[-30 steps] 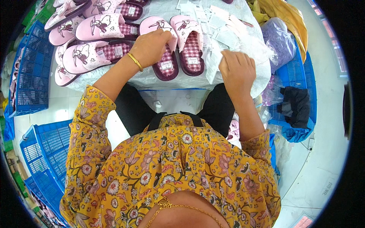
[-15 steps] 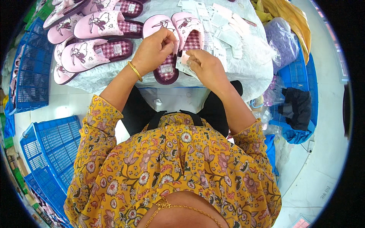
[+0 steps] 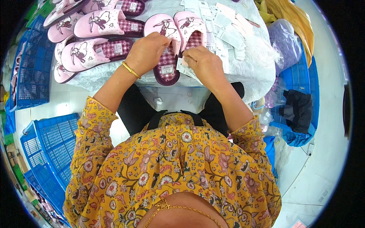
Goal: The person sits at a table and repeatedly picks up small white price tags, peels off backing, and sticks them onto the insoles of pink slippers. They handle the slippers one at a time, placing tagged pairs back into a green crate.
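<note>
A pair of pink slippers with plaid insoles lies on the table in front of me: the left slipper and the right slipper, toes pointing away. My left hand is closed over the left slipper's opening, with finger and thumb pressed together at the inner edge of its upper. What they pinch is too small to make out. My right hand grips a white paper tag between thumb and fingers, just over the right slipper's heel, which it largely hides.
Several more pink slippers are grouped at the table's left. Loose white tags spread over the plastic-covered table at the right. Blue crates stand on the left floor; a blue crate with bagged purple goods stands right.
My left hand has closed in tighter at the left slipper's edge, its fingers lower than before. The right hand still holds the tag, now a little closer to upright. The slippers have hardly shifted.
</note>
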A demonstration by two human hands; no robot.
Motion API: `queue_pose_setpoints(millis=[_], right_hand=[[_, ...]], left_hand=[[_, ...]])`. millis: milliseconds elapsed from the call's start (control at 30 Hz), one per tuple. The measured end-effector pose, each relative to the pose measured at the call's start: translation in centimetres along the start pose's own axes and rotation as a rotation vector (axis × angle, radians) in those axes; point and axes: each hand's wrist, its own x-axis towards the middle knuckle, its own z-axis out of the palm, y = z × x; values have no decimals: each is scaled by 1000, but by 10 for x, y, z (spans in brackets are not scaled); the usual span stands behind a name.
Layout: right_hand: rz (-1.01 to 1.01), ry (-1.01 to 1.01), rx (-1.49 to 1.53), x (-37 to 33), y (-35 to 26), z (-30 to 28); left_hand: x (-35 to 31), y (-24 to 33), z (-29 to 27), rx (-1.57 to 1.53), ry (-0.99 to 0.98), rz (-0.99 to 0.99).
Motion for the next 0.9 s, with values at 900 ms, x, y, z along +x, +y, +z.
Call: queue_pose_setpoints(millis=[900], right_hand=[[59,167,222,3,-3,11]], left_hand=[[9,21,29,-561,144,-398]])
